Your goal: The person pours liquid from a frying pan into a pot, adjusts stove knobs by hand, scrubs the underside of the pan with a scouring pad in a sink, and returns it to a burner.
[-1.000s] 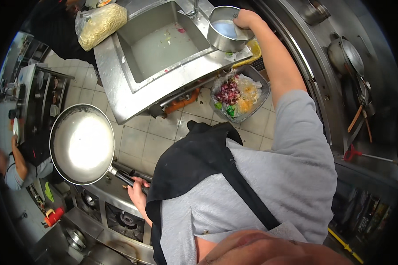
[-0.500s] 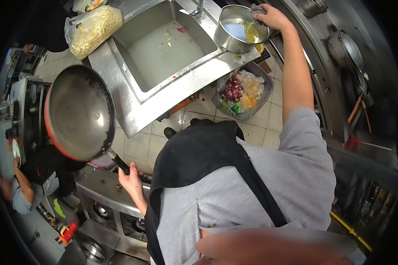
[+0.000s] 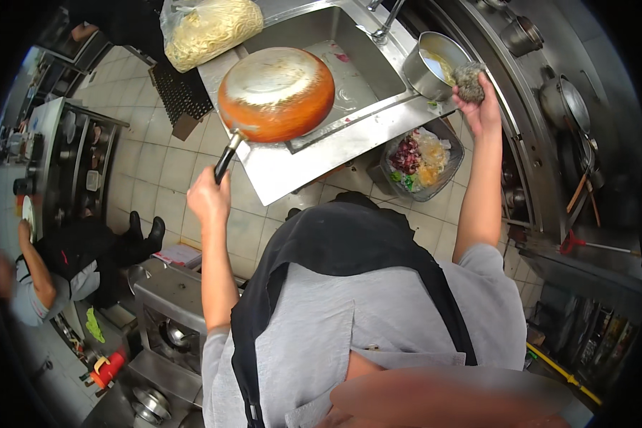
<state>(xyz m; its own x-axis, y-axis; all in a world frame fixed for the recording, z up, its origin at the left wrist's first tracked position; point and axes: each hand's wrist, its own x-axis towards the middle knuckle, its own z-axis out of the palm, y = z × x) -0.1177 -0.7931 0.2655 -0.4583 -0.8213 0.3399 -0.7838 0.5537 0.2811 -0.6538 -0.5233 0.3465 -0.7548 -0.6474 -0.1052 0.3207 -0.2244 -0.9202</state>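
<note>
My left hand (image 3: 210, 196) is wrapped round the black handle of a frying pan (image 3: 277, 93). The pan is tipped over above the sink (image 3: 369, 60), so its orange, scuffed underside faces up and its inside is hidden. In my right hand (image 3: 481, 107) is a grey metal scrubber (image 3: 469, 83), held just off the near right side of a steel pot (image 3: 421, 71). That pot stands at the counter's right end and has yellowish liquid and something pale in it. Cloudy water with food scraps shows in the sink beyond the pan.
A clear bag of noodles (image 3: 214, 32) lies at the counter's far left. Under the counter's right end stands a lined bin (image 3: 424, 167) of food scraps. A stove (image 3: 171, 307) is at lower left, and a co-worker (image 3: 57, 267) holding a plate is at the left.
The frying pan has moved right over the sink and turned from inside up to underside up. My right hand has drawn the scrubber out of the pot, toward me.
</note>
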